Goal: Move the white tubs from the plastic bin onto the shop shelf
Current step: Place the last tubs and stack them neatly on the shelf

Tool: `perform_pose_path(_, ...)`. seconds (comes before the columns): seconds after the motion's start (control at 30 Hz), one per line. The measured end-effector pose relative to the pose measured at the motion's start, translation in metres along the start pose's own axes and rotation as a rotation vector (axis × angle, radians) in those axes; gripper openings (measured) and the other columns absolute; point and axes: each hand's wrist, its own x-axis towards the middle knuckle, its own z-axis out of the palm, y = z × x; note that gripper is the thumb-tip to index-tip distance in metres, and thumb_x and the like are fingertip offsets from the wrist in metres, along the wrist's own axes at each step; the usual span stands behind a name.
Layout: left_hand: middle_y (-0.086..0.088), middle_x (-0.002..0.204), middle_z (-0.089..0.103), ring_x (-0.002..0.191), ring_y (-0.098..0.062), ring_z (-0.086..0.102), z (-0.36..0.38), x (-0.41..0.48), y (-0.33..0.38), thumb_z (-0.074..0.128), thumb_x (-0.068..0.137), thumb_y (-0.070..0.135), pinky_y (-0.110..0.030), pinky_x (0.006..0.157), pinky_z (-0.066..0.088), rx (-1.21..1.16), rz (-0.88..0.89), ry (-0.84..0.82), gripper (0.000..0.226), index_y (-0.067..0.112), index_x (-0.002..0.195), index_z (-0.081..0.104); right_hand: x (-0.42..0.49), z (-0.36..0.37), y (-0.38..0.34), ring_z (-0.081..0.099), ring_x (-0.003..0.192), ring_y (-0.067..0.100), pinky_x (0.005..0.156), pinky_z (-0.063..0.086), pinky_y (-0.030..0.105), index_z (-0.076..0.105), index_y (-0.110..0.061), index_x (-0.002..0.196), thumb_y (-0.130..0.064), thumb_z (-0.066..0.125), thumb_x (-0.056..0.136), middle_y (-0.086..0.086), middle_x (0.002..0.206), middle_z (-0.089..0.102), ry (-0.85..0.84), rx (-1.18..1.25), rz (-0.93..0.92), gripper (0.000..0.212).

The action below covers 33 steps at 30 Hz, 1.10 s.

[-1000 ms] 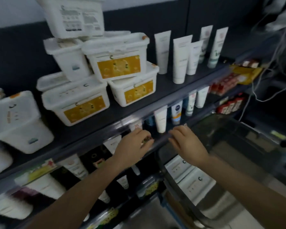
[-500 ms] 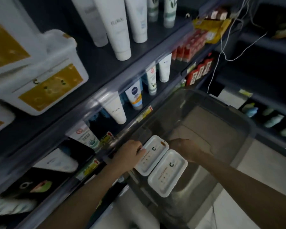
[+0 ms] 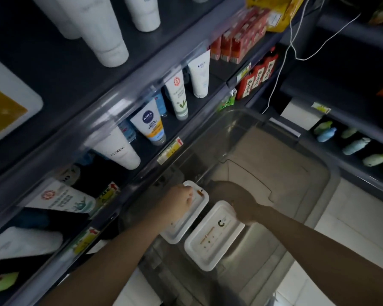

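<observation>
Two white tubs lie side by side in the clear plastic bin [image 3: 318, 171] at the foot of the shelves. My left hand [image 3: 177, 204] lies on the lid of the left tub [image 3: 182, 227], its fingers curled over the far left part of the lid. My right hand [image 3: 236, 200] is down inside the bin at the far end of the right tub [image 3: 212, 238] and touches its far corner. That hand is in shadow and its fingers do not show. At the far left, another white tub with a yellow label [image 3: 7, 104] stands on the upper shop shelf [image 3: 60, 69].
White cream tubes [image 3: 102, 34] stand on the upper shelf, and more tubes [image 3: 149, 124] fill the shelf below. Red packets [image 3: 237, 45] sit to the right. A white cable [image 3: 283, 62] hangs over the bin's far side. Small bottles [image 3: 355, 145] line a low shelf on the right.
The view has dropped from the shelf to the bin. Both hands came down from the shelf edge into the bin. The left hand slid onto the left tub's lid.
</observation>
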Motion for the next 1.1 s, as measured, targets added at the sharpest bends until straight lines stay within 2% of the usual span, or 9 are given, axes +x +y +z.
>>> perform_pose_path(0.07,-0.004,0.124,0.056,0.107,-0.019,0.058,0.004,0.015,0.006,0.047,0.098,0.021,-0.031,0.093,0.049,0.088,0.035,-0.011,0.029,0.014,0.124,0.056,-0.002,-0.011,0.010,0.042,0.130,0.026,0.103,0.034,0.029,0.031,-0.008,0.145,-0.012,0.038,0.100,0.008,0.146,0.038,-0.004,0.049,0.027,0.045)
perform_pose_path(0.17,-0.004,0.139,0.048,0.127,-0.023,0.046,0.017,0.038,0.014,0.050,0.096,0.018,-0.040,0.108,0.037,0.238,0.109,-0.051,0.037,0.017,0.133,0.050,-0.003,-0.023,0.033,0.055,0.118,0.028,0.090,0.045,0.030,0.042,-0.004,0.136,-0.013,0.044,0.098,0.015,0.135,0.051,0.032,-0.022,0.148,0.040)
perform_pose_path(0.27,-0.007,0.151,0.035,0.142,-0.025,0.027,0.025,0.058,0.017,0.046,0.098,0.021,-0.041,0.113,0.027,0.345,0.160,-0.146,0.043,0.013,0.141,0.042,0.003,-0.024,0.048,0.057,0.116,0.027,0.090,0.045,0.030,0.050,-0.004,0.129,-0.011,0.045,0.096,0.014,0.131,0.055,0.070,-0.049,0.193,0.034)
perform_pose_path(0.4,-0.010,0.130,0.054,0.121,-0.029,0.050,0.020,0.074,0.021,0.048,0.097,0.027,-0.038,0.096,0.043,0.478,0.155,-0.244,0.031,0.012,0.123,0.057,0.010,-0.022,0.043,0.057,0.115,0.028,0.090,0.046,0.032,0.052,-0.004,0.127,-0.019,0.047,0.097,0.014,0.128,0.056,0.130,-0.006,0.176,0.034)
perform_pose_path(0.53,-0.010,0.123,0.053,0.110,-0.028,0.055,0.013,0.078,0.036,0.056,0.094,0.030,-0.037,0.083,0.045,0.579,0.200,-0.310,0.031,0.011,0.118,0.060,0.011,-0.024,0.039,0.055,0.117,0.029,0.092,0.045,0.034,0.051,-0.004,0.126,-0.024,0.053,0.095,0.014,0.129,0.056,0.155,0.018,0.168,0.037)
perform_pose_path(0.73,-0.011,0.120,0.055,0.110,-0.028,0.053,-0.002,0.053,0.050,0.060,0.091,0.030,-0.040,0.087,0.045,0.604,0.338,-0.249,0.032,0.012,0.117,0.056,-0.001,-0.038,0.035,0.057,0.113,0.026,0.089,0.046,0.031,0.055,-0.006,0.120,-0.026,0.065,0.087,0.013,0.124,0.058,0.110,0.037,0.098,0.040)
perform_pose_path(0.83,-0.008,0.114,0.060,0.106,-0.026,0.057,-0.023,0.040,0.052,0.062,0.089,0.026,-0.037,0.085,0.048,0.534,0.278,-0.285,0.032,0.015,0.119,0.057,-0.011,-0.047,0.031,0.058,0.109,0.025,0.083,0.045,0.027,0.055,-0.008,0.120,-0.027,0.062,0.089,0.010,0.122,0.058,0.072,0.032,0.053,0.037)
perform_pose_path(0.97,-0.009,0.114,0.064,0.106,-0.027,0.062,-0.042,0.023,0.058,0.057,0.093,0.020,-0.035,0.086,0.048,0.595,0.002,-0.418,0.029,0.013,0.121,0.061,-0.029,-0.054,0.020,0.058,0.111,0.026,0.079,0.043,0.025,0.051,-0.006,0.124,-0.022,0.057,0.092,0.011,0.125,0.058,0.086,-0.004,0.021,0.037)
perform_pose_path(1.1,-0.008,0.103,0.068,0.094,-0.024,0.065,-0.037,-0.014,0.042,0.054,0.094,0.020,-0.032,0.073,0.045,0.619,0.110,-0.248,0.023,0.007,0.109,0.065,-0.054,-0.060,0.009,0.059,0.108,0.023,0.087,0.048,0.028,0.052,-0.009,0.124,-0.022,0.060,0.089,0.010,0.122,0.061,0.122,-0.037,-0.024,0.039)
